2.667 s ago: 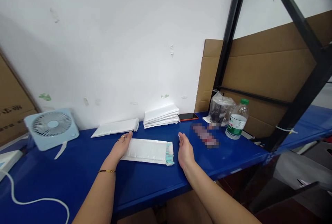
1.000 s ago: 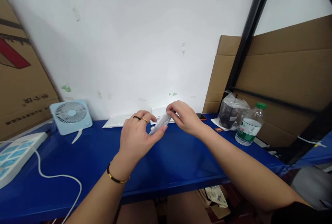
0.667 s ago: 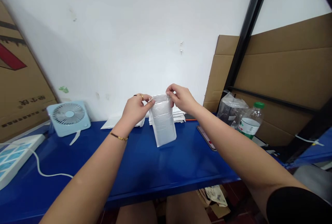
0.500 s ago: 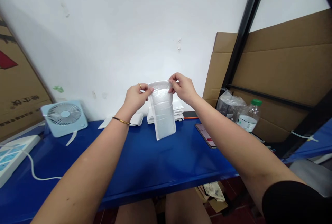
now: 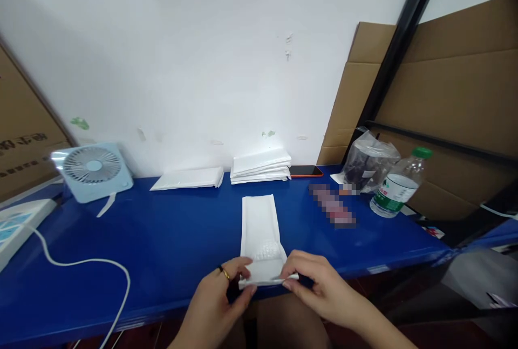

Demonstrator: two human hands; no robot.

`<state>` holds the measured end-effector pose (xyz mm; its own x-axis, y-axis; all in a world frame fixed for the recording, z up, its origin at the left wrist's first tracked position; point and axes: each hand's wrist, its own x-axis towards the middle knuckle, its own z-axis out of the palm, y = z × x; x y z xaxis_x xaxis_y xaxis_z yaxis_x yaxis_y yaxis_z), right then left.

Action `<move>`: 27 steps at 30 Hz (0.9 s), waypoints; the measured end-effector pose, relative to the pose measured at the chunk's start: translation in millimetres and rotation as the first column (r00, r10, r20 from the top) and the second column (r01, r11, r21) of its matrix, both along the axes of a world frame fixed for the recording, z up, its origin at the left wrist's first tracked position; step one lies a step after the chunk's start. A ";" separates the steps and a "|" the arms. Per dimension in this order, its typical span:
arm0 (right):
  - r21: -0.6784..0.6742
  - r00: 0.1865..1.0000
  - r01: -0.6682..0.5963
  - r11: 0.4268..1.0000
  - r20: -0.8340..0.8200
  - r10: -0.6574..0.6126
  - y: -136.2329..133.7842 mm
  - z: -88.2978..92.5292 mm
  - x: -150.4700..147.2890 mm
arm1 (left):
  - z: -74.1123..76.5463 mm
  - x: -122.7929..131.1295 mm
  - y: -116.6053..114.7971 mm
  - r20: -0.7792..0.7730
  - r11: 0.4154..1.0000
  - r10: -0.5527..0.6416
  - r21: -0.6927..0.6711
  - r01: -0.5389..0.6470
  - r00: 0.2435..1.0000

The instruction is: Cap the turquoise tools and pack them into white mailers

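Observation:
A white padded mailer (image 5: pixel 259 219) lies on the blue table, its long side pointing away from me and its near end at the table's front edge. Bubble lining shows near that end, beside a flap. My left hand (image 5: pixel 220 295) pinches the near left corner between thumb and fingers. At the near right corner, my right hand (image 5: pixel 319 284) grips the same edge. Farther back, against the wall, are a stack of white mailers (image 5: pixel 261 165) and a lower pile of white mailers (image 5: pixel 188 178) to its left.
On the left stand a light blue fan (image 5: pixel 94 168) and a white device (image 5: pixel 24 230) with a white cable (image 5: pixel 93 260). A phone (image 5: pixel 306 171) lies beside the stack. To the right are a blurred-out object (image 5: pixel 332 206), a bagged cup (image 5: pixel 366 163) and a green-capped bottle (image 5: pixel 399 184).
Both hands have brought the mailer down from upright in the air to flat on the table, closer to me. Their grip has moved to its near end. The view has tilted slightly.

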<state>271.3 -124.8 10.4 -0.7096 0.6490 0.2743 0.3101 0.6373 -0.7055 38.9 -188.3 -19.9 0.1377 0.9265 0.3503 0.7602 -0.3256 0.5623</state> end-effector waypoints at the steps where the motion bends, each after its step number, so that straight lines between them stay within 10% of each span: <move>1: -0.047 1.000 0.029 0.998 0.013 -0.028 -0.7 -7.2 -1.5 | -7.8 -0.3 -2.2 -0.054 0.999 -0.022 0.039 0.024 0.998; 6: -0.149 0.972 0.235 0.961 0.063 -0.228 3.5 -21.2 -11.0 | -22.3 -3.0 -3.7 -0.347 0.952 -0.065 0.258 0.162 0.936; 13: 0.214 0.967 0.199 0.956 0.118 -0.227 -5.5 -19.4 -13.3 | -13.0 4.3 -0.1 -0.408 0.958 -0.060 0.234 0.168 0.911; 19: 0.592 0.957 0.027 0.805 0.218 -0.192 -8.6 -19.8 -27.9 | -5.9 11.4 9.7 -0.336 0.938 -0.034 0.313 0.146 0.941; 22: 0.623 0.959 -0.013 0.782 0.230 -0.167 5.6 13.7 -34.1 | 2.2 5.7 14.2 -0.128 0.933 0.006 0.358 0.041 0.992; 27: 0.469 0.974 0.047 0.882 0.174 -0.144 50.9 122.8 -45.8 | 10.6 -24.6 11.5 0.204 0.893 0.297 0.286 -0.347 0.933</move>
